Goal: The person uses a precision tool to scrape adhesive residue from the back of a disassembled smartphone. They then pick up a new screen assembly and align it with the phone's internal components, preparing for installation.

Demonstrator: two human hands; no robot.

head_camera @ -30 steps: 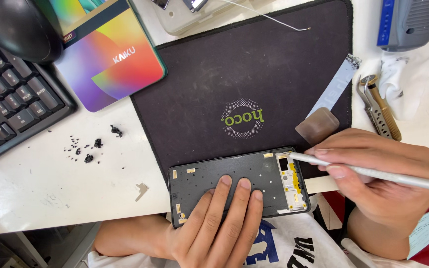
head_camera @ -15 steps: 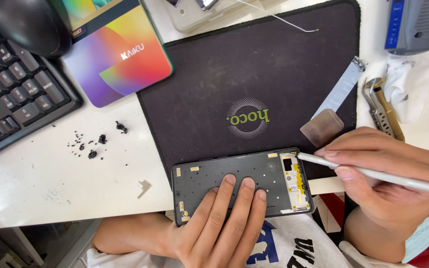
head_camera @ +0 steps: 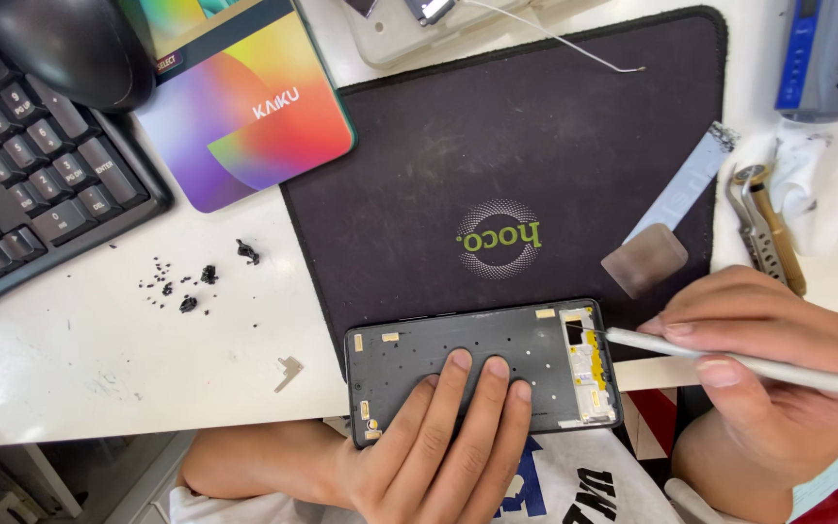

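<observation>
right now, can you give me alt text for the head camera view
A person's left hand presses a dark phone frame flat at the near edge of a black mat, while the right hand works a slim silver tool into its yellow-marked end. A keyboard, colourful box and tweezers lie around.

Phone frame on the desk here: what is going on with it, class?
A person presses the left hand flat on a dark phone frame at the near edge of a black mat. The right hand holds a thin metal tool, its tip at the frame's right end. Tweezers lie nearby.
</observation>
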